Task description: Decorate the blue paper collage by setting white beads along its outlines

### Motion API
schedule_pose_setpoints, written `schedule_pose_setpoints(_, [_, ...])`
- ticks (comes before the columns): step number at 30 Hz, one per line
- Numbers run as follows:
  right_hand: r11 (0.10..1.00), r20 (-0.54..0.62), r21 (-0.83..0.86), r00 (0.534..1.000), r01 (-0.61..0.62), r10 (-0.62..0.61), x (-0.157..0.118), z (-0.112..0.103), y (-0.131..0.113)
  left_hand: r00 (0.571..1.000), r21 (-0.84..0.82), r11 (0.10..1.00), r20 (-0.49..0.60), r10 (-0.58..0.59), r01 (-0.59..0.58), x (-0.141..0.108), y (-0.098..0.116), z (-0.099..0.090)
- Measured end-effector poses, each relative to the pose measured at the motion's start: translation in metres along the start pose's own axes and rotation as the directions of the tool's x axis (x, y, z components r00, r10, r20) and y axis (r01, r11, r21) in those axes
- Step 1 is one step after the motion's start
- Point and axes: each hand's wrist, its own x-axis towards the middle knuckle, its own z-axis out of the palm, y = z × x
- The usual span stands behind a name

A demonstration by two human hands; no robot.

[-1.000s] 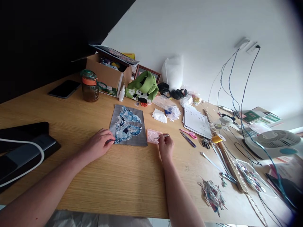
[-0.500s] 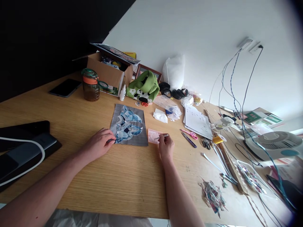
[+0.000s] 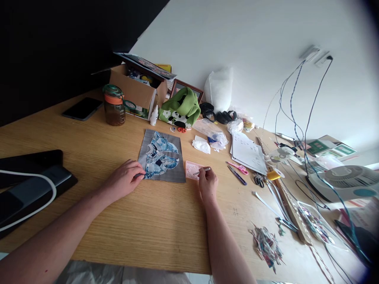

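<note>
A grey cloth panel (image 3: pixel 177 173) lies flat on the desk, bearing a blue patchwork design edged with white beads (image 3: pixel 161 159). My left hand (image 3: pixel 129 175) is closed at its lower left corner, thumb and forefinger pinching the edge. In my right hand (image 3: pixel 207 184) is a thin white pen-like tool (image 3: pixel 203 171), gripped like a pencil. Its tip points down over a small pink tray (image 3: pixel 191 166) of tiny pale pieces, just right of the cloth. Whether the tip touches the pieces is too small to tell.
Right of my hand lie pink scissors (image 3: pixel 241 169), a dark pen (image 3: pixel 237 174), black scissors (image 3: pixel 258 180) and white papers (image 3: pixel 247 152). Behind stand a jar (image 3: pixel 114 110), a cardboard box (image 3: pixel 133 92) and a green bag (image 3: pixel 182 108). A thread pile (image 3: pixel 268 246) is at front right.
Both hands hold almost the same pose and place. The whole view has shifted very slightly; no object has visibly moved on the desk.
</note>
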Motion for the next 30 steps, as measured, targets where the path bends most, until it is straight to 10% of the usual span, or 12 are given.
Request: schedule_pose_setpoints(30, [0.999, 0.040, -0.020, 0.999, 0.029, -0.028, -0.0017, 0.0020, -0.0016, 1.000, 0.001, 1.000, -0.006, -0.004, 0.004, -0.0005, 0.0023, -0.0008])
